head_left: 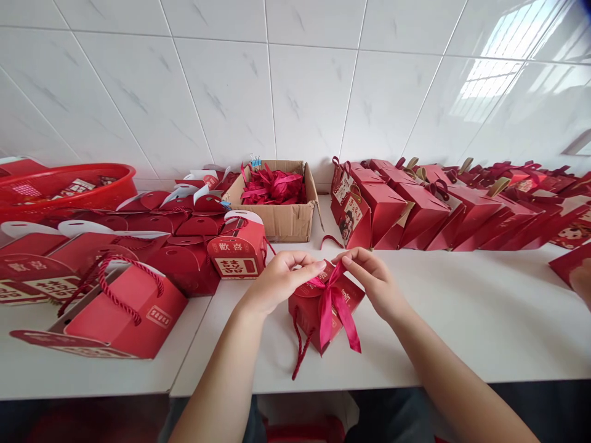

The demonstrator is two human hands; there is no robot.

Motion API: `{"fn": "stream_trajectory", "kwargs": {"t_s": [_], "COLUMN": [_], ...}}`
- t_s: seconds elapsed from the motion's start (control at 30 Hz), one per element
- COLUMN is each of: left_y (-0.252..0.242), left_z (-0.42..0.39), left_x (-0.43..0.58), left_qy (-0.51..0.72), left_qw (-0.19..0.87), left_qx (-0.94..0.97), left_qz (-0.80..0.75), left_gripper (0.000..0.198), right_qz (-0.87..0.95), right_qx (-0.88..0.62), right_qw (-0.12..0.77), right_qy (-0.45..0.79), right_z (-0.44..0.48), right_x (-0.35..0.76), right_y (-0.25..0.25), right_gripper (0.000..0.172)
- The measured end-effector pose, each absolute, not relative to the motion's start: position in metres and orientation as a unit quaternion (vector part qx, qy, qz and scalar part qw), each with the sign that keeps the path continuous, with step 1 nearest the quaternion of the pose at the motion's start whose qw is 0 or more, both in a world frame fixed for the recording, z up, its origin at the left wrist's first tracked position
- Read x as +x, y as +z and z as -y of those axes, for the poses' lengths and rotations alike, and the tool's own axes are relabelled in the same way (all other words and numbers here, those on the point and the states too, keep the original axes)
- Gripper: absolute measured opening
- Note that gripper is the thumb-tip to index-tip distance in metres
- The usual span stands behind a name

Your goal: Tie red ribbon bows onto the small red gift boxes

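In front of me on the white table stands a red gift box [302, 306] with a twisted red cord handle [301, 354] hanging down its near side. A crimson ribbon [329, 301] is tied in a bow on its top, with two tails draped over the front. My left hand [286, 277] pinches the bow's left loop between thumb and fingers. On the other side, my right hand [369, 277] pinches the right loop the same way. Both hands rest close above the box top, and parts of the loops are hidden by the fingers.
A cardboard box [289, 223] of crimson ribbons stands by the tiled wall. Red boxes with cord handles [124, 301] crowd the left, beside a red plastic basket [124, 178]. Rows of red boxes [427, 215] line the right. Another person's hand [582, 280] shows at the right edge.
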State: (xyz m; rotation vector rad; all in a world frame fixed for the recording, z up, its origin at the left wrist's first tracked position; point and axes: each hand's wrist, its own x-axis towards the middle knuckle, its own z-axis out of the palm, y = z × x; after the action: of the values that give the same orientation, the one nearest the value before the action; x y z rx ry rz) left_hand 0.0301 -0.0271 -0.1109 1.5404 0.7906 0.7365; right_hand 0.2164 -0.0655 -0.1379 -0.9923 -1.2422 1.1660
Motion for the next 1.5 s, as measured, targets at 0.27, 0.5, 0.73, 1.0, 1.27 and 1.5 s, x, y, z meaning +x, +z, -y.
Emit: {"fn": "stream_trajectory", "kwargs": {"t_s": [0.27, 0.5, 0.73, 1.0, 1.27, 1.5], "left_y": [-0.109, -0.108, -0.109, -0.115, -0.117, -0.116], "left_z": [0.03, 0.033, 0.033, 0.035, 0.036, 0.036], "left_x": [0.031, 0.034, 0.035, 0.034, 0.037, 0.038], "left_qy": [0.321, 0.313, 0.307, 0.298, 0.302, 0.304], "left_qw": [0.561, 0.505, 0.475, 0.42, 0.406, 0.411], "left_qx": [0.685, 0.704, 0.73, 0.759, 0.762, 0.763], "left_qz": [-0.338, -0.389, -0.385, -0.399, -0.405, -0.397], "left_gripper": [0.038, 0.023, 0.029, 0.026, 0.042, 0.044], "right_qz": [0.533, 0.558, 0.608, 0.594, 0.59, 0.596], "right_qx": [-0.415, -0.449, -0.464, -0.472, -0.479, -0.47], "right_qw": [0.55, 0.506, 0.484, 0.493, 0.513, 0.528], "right_qy": [0.491, 0.48, 0.426, 0.426, 0.398, 0.381], "right_z": [0.065, 0.067, 0.066, 0.065, 0.063, 0.061], "right_x": [0.216, 0.218, 0.219, 0.218, 0.22, 0.222], "right_y": [-0.138, -0.141, -0.143, -0.144, -0.146, -0.147], "right_gripper": [0.021, 0.024, 0.028, 0.031, 0.03, 0.036]}}
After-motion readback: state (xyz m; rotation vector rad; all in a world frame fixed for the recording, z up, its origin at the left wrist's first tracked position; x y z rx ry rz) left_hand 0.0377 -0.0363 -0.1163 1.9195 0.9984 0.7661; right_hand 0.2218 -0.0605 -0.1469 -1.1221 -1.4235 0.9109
